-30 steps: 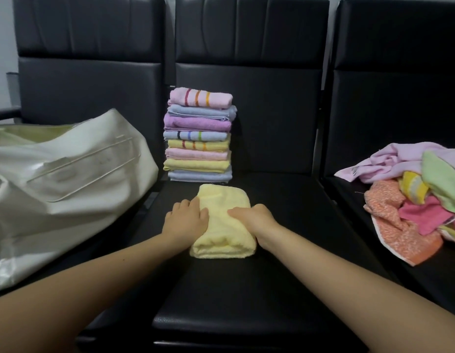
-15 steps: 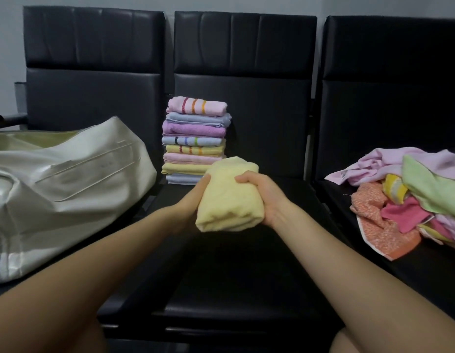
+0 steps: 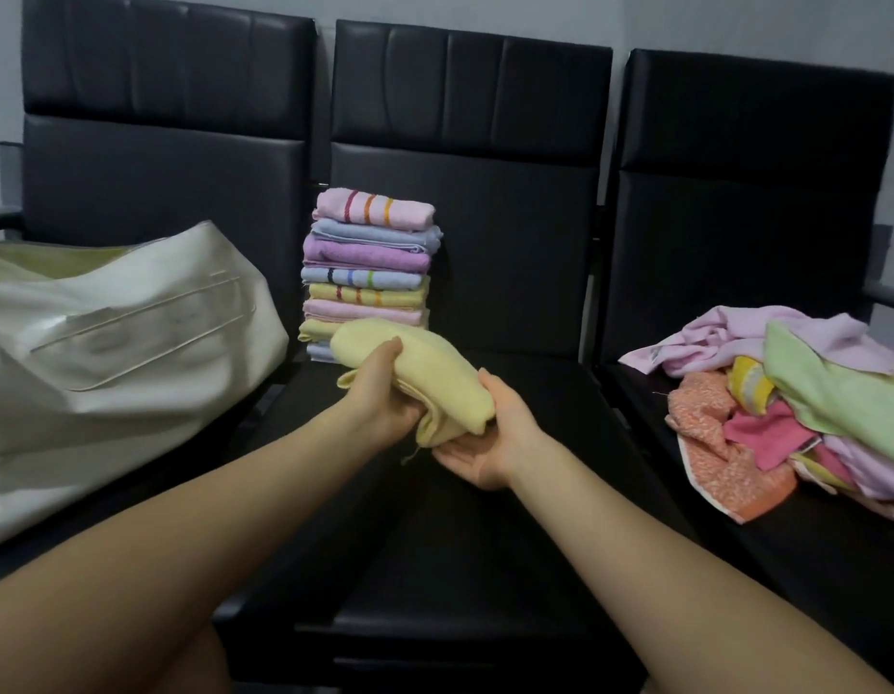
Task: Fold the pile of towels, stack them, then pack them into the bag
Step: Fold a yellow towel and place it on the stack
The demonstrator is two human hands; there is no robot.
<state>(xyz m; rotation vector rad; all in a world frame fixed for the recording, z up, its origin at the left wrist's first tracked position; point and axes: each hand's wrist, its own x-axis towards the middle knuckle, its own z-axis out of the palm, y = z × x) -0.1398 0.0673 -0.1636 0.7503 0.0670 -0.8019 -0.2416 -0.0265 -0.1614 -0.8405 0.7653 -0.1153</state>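
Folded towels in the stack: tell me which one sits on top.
The pink towel with red, orange and yellow stripes tops the stack, directly above a plain light-blue towel.

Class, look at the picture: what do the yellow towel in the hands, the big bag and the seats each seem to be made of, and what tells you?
Yellow towel: soft terry cloth, probably cotton; matte, fuzzy, bends limply.
Bag: cream leather-like material, perhaps synthetic; faint sheen, broad smooth creases.
Seats: black padded leather or vinyl; smooth, stitched panels, dull reflections.
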